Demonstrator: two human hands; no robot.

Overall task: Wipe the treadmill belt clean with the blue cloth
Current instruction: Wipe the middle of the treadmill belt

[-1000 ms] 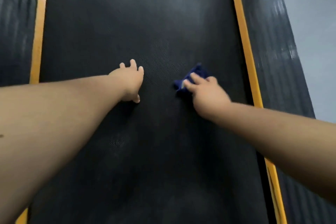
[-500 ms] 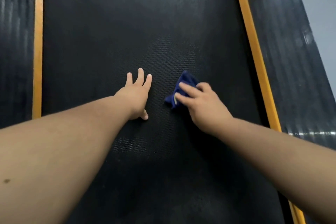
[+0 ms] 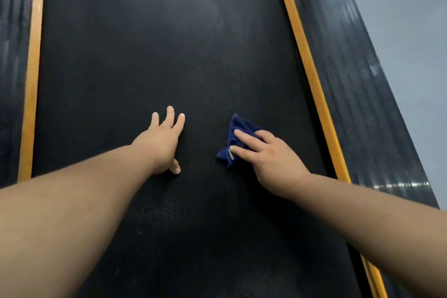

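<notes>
The black textured treadmill belt [image 3: 150,43] fills the middle of the view. A small crumpled dark blue cloth [image 3: 238,127] lies on the belt right of centre. My right hand [image 3: 271,157] presses down on it with straight fingers, covering most of the cloth. My left hand [image 3: 162,143] rests flat on the bare belt to the left of the cloth, fingers spread and pointing away from me. A hand's width of belt separates the two hands. Faint pale dusty patches show on the belt ahead of the hands.
Orange strips run along the belt's left edge [image 3: 31,104] and right edge [image 3: 312,80]. Beyond them lie the dark ribbed side rails [image 3: 358,75]. Grey floor [image 3: 411,31] shows at the far right.
My right hand with the cloth slid left across the belt and then back to the right. My left hand stayed planted flat, its fingers now more spread.
</notes>
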